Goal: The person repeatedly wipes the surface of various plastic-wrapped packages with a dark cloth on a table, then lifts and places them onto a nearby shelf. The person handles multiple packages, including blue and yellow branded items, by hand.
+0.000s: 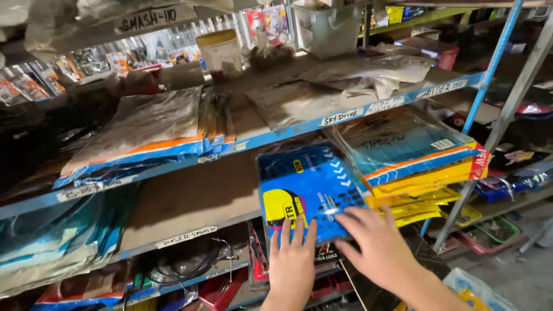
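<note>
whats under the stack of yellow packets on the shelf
The yellow packets overlap the right edge of the blue packet that both hands press. Whatever lies beneath that is covered.

The left hand point(292, 259) lies flat, fingers straight and together. The right hand point(377, 246) lies flat just beside it, fingers spread.

Light is dim and warm, brightest at centre; the corner at 9 o'clock sinks into shadow. Glare glints off plastic packets point(144, 124), and edges look soft and slightly bent.
</note>
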